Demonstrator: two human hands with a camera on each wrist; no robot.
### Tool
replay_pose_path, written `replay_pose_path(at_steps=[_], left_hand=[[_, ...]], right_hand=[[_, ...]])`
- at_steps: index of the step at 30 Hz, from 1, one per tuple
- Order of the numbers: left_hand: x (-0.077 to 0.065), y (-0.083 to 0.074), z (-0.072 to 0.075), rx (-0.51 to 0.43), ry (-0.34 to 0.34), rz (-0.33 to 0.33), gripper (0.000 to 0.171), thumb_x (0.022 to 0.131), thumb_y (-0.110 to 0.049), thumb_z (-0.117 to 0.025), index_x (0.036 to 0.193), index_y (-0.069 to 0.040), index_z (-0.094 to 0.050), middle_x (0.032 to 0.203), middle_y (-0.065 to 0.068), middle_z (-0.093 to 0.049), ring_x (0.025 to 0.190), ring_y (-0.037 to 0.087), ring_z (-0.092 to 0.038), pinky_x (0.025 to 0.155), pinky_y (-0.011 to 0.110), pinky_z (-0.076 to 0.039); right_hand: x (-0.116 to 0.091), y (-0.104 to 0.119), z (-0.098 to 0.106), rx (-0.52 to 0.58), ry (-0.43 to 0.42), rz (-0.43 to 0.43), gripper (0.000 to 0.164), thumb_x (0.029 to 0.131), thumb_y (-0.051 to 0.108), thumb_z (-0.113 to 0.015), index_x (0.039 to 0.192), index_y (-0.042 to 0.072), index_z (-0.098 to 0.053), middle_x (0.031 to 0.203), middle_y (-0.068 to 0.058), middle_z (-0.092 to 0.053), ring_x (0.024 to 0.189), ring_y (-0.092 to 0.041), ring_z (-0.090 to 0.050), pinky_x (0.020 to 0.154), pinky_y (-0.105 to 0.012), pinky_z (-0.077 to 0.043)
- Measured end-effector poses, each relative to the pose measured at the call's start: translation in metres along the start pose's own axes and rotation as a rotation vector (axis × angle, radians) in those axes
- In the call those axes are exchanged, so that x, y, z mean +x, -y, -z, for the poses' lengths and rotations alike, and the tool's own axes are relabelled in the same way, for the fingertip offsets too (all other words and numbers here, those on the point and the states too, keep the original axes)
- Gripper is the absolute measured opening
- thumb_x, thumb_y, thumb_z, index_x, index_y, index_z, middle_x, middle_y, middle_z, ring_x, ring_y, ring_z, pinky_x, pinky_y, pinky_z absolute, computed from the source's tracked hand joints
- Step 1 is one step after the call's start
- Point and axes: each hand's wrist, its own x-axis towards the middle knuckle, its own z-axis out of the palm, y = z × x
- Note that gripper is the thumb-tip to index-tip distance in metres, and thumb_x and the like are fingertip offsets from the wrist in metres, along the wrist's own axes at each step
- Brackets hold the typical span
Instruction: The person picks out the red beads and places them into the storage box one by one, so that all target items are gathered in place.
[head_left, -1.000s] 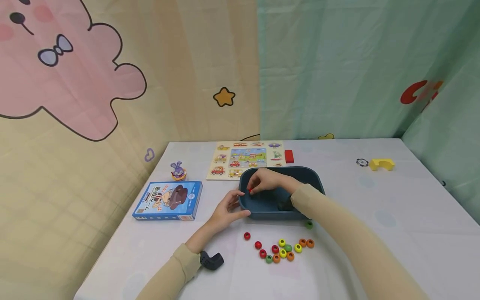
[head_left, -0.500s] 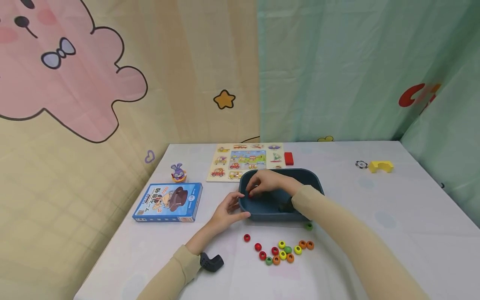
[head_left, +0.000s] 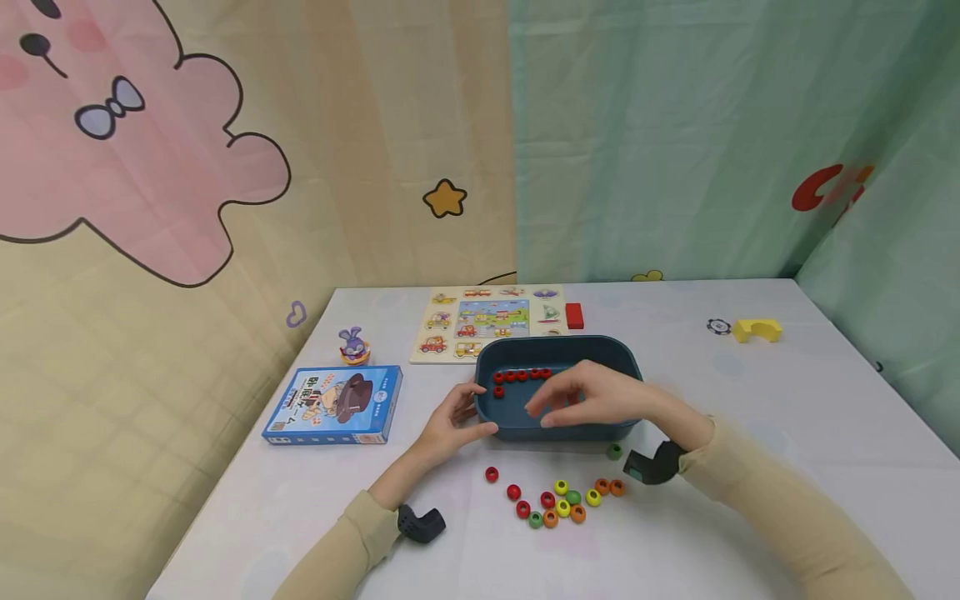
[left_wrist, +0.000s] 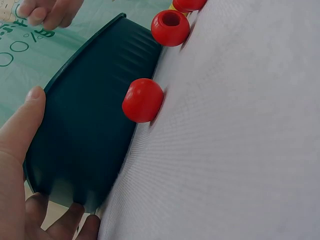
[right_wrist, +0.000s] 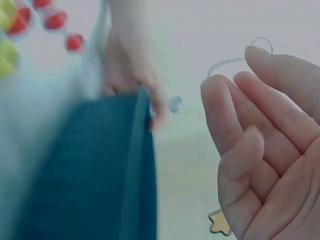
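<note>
A dark blue-green plastic basin (head_left: 607, 354) stands mid-table. Inside it, several red beads (head_left: 522, 376) line the far side, and a single red bead (head_left: 498, 392) lies in front of the row's left end. My left hand (head_left: 452, 423) grips the basin's left end, thumb (left_wrist: 25, 120) on the front side and fingers bent around the end. Above the basin's front right part hovers my right hand (head_left: 592, 395); its fingers are loosely bent and hold nothing. In front of the basin, loose red (head_left: 522, 508), yellow, green and orange beads (head_left: 578, 514) lie on the table.
A wooden picture puzzle (head_left: 442, 333) and a red block (head_left: 574, 316) lie behind the basin. To the left are a blue game box (head_left: 330, 404) and a purple rabbit figure (head_left: 354, 343). A yellow arch block (head_left: 757, 330) and a patterned chip (head_left: 718, 327) sit far right.
My right hand has let go of a red bead at the basin's left and moved right and up, uncovering the red beads inside. The left hand stays in place.
</note>
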Motion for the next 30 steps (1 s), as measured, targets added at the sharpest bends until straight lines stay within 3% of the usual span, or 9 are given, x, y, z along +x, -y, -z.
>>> replay_pose_path(at_steps=[6,10,14,22,30], left_hand=[[0.001,-0.001,0.002,-0.001,-0.005,-0.013,0.058,0.079,-0.018,-0.069,0.124,0.002,-0.038,0.143,0.018,-0.024,0.125,0.028,-0.034,0.100,0.042,-0.033],[0.001,-0.001,0.002,-0.004,-0.004,-0.011,0.058,0.079,-0.017,-0.069,0.124,0.002,-0.038,0.143,0.018,-0.023,0.125,0.028,-0.034,0.100,0.041,-0.032],[0.002,0.001,0.002,-0.013,0.002,-0.019,0.057,0.079,-0.016,-0.069,0.123,0.002,-0.038,0.143,0.018,-0.023,0.125,0.029,-0.034,0.100,0.043,-0.032],[0.001,0.001,0.000,-0.017,0.002,-0.030,0.056,0.078,-0.017,-0.069,0.122,0.002,-0.039,0.142,0.020,-0.023,0.124,0.032,-0.034,0.099,0.045,-0.032],[0.001,0.004,0.000,-0.004,-0.002,0.008,0.058,0.078,-0.021,-0.069,0.123,0.000,-0.039,0.143,0.016,-0.024,0.124,0.027,-0.035,0.100,0.042,-0.033]], right_hand=[[-0.024,-0.008,-0.039,0.091,0.022,0.073,0.023,0.085,0.023,-0.062,0.106,0.014,-0.063,0.095,0.005,-0.065,0.073,-0.005,-0.057,0.056,-0.023,-0.051],[-0.029,-0.023,-0.061,0.106,0.030,0.039,0.025,0.082,0.023,-0.065,0.104,0.011,-0.064,0.094,0.002,-0.066,0.069,-0.002,-0.056,0.054,-0.020,-0.049],[-0.031,-0.032,-0.076,0.115,0.046,-0.016,0.024,0.080,0.022,-0.067,0.103,0.015,-0.065,0.084,0.008,-0.065,0.054,0.000,-0.049,0.046,-0.017,-0.043],[-0.032,-0.035,-0.088,0.042,0.054,-0.033,0.020,0.079,0.023,-0.068,0.100,0.022,-0.067,0.062,0.014,-0.053,0.044,0.002,-0.040,0.040,-0.015,-0.037],[-0.031,-0.036,-0.089,0.031,0.054,-0.021,0.018,0.082,0.019,-0.065,0.099,0.023,-0.068,0.073,0.016,-0.060,0.043,0.002,-0.039,0.039,-0.016,-0.035]])
